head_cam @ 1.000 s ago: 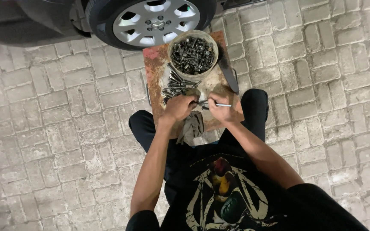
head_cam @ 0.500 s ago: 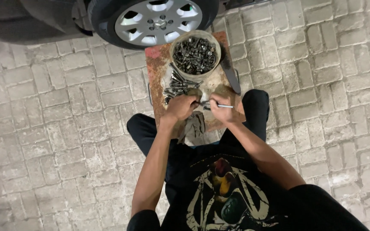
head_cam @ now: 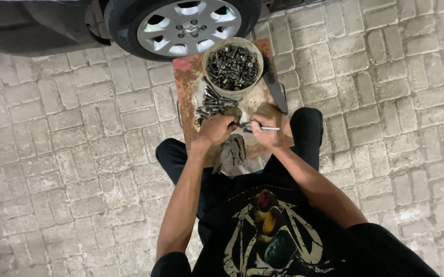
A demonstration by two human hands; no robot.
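A slim metal tool (head_cam: pixel 267 128) is gripped in the right hand (head_cam: pixel 266 133), its tip met by a small bolt (head_cam: pixel 238 124) pinched in the left hand (head_cam: pixel 216 129), above the rusty board (head_cam: pixel 187 82).

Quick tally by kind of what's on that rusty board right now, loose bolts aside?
Round tub of bolts: 1
Heap of loose bolts: 1
Dark flat blade: 1
Grey rag: 1
Slim metal tool in the right hand: 1
Small part at the left hand: 1, kind unclear
Total: 6
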